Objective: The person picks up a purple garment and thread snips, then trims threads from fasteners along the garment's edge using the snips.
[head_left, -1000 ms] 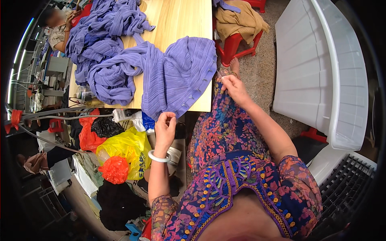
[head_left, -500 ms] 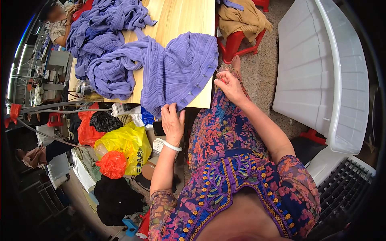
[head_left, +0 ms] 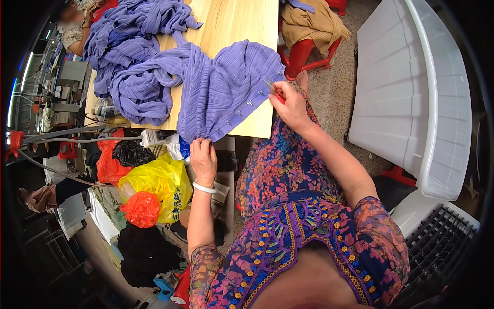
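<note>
A purple pleated garment (head_left: 206, 77) lies across the wooden table, its smooth edge band (head_left: 239, 117) running along the near right side. Several small metallic fastenings are spaced along that band. At the band's lower left end, over the table's front edge, my left hand (head_left: 204, 159) is closed on the fabric with fingers and thumb together. My right hand (head_left: 292, 107) holds small red-handled scissors (head_left: 278, 95), their metal points angled up and left over the band's upper part. The palm side of the right hand is hidden.
More purple fabric (head_left: 136, 31) is heaped on the table (head_left: 226, 18). Tan cloth (head_left: 311, 23) covers a red stool (head_left: 303, 56). A large whitish plastic bin (head_left: 391, 98) stands at right. Plastic bags (head_left: 164, 180) and a power strip (head_left: 152, 138) are at left; another person (head_left: 72, 28) sits far left.
My right hand has moved from beside the garment's edge to over the band, scissor points now on it. My left hand has shifted left and down, pinching the garment's corner and drawing the band straighter.
</note>
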The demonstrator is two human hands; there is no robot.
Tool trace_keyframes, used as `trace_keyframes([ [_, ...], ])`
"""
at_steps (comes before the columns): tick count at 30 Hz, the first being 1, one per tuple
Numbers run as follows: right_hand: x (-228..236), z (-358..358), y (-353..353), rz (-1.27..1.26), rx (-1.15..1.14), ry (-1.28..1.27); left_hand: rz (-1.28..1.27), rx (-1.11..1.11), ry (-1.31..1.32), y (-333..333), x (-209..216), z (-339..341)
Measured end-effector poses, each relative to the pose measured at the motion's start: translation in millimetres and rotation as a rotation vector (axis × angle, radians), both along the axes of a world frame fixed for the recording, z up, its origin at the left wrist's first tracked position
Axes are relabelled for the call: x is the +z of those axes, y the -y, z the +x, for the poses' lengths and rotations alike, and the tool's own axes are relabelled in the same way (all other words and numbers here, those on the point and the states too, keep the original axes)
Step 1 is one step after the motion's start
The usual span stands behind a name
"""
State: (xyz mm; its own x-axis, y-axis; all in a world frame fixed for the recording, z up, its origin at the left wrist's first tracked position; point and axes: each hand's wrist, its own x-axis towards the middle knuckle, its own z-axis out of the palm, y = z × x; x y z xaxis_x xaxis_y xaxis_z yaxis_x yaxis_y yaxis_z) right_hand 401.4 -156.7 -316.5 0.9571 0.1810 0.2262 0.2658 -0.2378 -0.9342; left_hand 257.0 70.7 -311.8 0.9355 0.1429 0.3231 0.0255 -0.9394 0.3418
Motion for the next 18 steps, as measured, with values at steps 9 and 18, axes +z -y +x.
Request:
trace_keyframes([
  [9,3.8,13.6,-2.9,-0.282,0.089,0.253,-0.128,-0.027,0.086,22.9,16.7,14.0],
  [18,7.9,-3.0,1.1,-0.348,0.104,0.264,-0.151,-0.133,0.076,60.0,17.6,75.3],
])
